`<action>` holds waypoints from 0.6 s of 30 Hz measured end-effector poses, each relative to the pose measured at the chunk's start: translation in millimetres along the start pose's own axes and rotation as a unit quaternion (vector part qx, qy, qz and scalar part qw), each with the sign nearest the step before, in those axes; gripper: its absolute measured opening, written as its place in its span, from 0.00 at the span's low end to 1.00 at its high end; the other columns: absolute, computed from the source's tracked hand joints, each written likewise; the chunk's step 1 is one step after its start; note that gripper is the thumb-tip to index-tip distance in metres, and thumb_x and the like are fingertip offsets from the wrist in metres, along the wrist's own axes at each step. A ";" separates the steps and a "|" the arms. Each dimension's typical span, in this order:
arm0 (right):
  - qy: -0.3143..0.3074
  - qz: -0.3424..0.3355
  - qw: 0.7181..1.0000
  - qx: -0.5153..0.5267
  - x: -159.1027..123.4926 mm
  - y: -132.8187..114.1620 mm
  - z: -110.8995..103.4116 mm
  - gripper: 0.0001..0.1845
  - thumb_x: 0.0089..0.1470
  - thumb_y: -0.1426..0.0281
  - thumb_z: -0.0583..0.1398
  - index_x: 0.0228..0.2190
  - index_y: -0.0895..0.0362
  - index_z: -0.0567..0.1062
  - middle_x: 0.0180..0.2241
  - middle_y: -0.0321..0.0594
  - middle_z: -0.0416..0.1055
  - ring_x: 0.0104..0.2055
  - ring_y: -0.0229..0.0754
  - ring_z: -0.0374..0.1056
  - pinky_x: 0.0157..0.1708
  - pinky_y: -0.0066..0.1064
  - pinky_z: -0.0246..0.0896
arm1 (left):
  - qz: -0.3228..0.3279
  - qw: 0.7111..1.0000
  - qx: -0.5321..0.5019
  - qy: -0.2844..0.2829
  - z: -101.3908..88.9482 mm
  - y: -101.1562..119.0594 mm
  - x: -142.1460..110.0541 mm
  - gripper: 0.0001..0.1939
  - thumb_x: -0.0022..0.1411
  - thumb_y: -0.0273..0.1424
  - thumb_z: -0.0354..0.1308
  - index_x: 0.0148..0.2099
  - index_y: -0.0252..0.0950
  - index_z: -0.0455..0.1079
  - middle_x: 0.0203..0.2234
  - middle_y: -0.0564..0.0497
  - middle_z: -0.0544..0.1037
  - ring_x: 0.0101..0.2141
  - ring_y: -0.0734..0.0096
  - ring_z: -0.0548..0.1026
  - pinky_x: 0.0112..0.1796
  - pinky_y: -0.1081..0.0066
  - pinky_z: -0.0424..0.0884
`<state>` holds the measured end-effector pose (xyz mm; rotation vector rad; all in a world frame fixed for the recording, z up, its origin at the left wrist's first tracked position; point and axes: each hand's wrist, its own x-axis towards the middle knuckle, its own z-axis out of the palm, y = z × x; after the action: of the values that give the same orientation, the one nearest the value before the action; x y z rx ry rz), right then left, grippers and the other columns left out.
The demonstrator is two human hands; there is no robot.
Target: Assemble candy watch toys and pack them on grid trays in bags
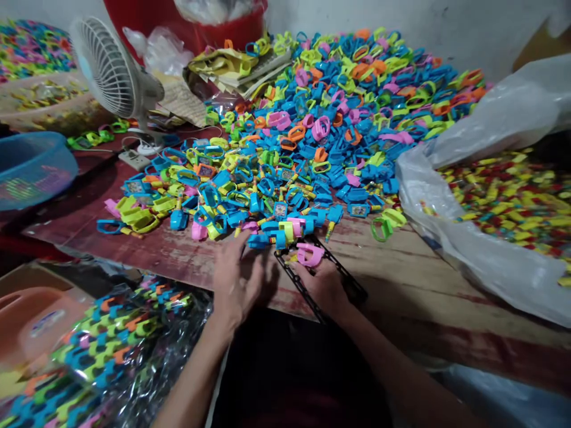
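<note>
My right hand (pixel 329 286) is closed on a pink toy watch (pixel 310 254), and a small yellow piece shows beside it. Under that hand a black slotted frame (pixel 354 287) lies at the table's near edge. A row of blue, yellow and pink toy watches (pixel 280 236) sits at the frame's far end. To the left, my left hand (pixel 236 278) has its thumb and fingers apart, with nothing visible between them; the fingertips are close to the blue watch at the row's left end. A large heap of toy watches (pixel 285 160) spreads beyond both hands.
At right, a white plastic sack (pixel 428 190) holds many small yellow and red pieces. A fan (pixel 111 71) stands back left, near a blue basin (pixel 35 151). Bagged toy watches (pixel 104 339) lie below the table (pixel 178 255) at left. A red tub (pixel 232 30) is behind.
</note>
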<state>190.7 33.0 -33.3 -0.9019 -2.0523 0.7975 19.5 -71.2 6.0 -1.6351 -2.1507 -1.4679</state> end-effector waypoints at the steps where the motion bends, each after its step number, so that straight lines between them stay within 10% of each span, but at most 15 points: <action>1: -0.004 -0.012 1.000 -0.021 -0.4 2.3 0.9 0.08 0.55 0.68 0.60 0.34 0.54 0.79 0.36 0.44 0.80 0.40 0.49 0.76 0.43 0.40 0.71 | -0.002 0.999 -0.030 -0.029 5.9 8.3 -2.5 0.23 0.64 0.32 0.55 0.61 0.38 0.63 0.53 0.44 0.73 0.52 0.58 0.71 0.54 0.58 0.67; 12: -0.055 -0.122 0.982 -0.131 0.1 6.0 5.2 0.10 0.54 0.74 0.53 0.32 0.56 0.75 0.27 0.44 0.76 0.29 0.47 0.73 0.29 0.33 0.67 | -0.055 0.953 -0.230 -0.192 22.2 20.7 17.3 0.50 0.53 0.36 0.68 0.71 0.41 0.45 0.68 0.44 0.54 0.66 0.51 0.53 0.64 0.53 0.54; 18: -0.053 -0.139 0.982 -0.113 -0.5 11.8 7.9 0.11 0.51 0.77 0.52 0.28 0.53 0.72 0.26 0.40 0.75 0.28 0.44 0.72 0.30 0.32 0.68 | -0.099 0.934 -0.292 -0.183 38.2 19.4 22.2 0.38 0.58 0.39 0.66 0.67 0.45 0.56 0.60 0.45 0.67 0.58 0.54 0.67 0.58 0.56 0.65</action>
<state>188.4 37.4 -46.6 -0.6814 -2.3319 0.4765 42.6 -28.9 9.8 -2.0595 -2.2489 -2.1819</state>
